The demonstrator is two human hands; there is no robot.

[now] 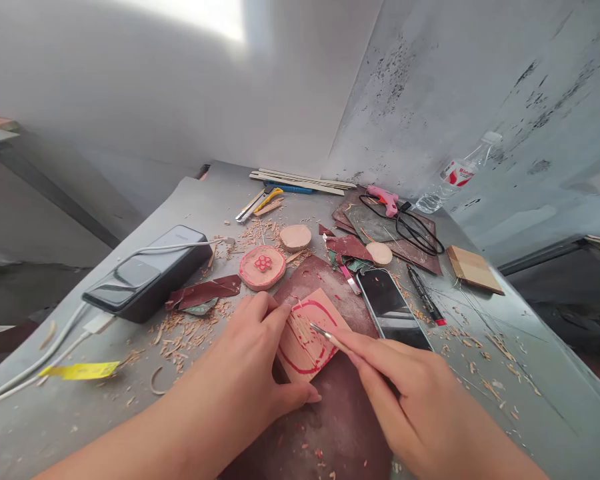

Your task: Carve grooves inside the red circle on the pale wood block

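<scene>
Carving red-marked wood block (307,337), shavings scattered

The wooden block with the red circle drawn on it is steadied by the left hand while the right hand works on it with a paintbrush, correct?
Not quite. In the head view, the right hand holds a thin metal carving tool, not a paintbrush; its tip cuts into the wooden block, with shavings around. The left hand does steady the block, and the red circle is drawn on it.
</scene>
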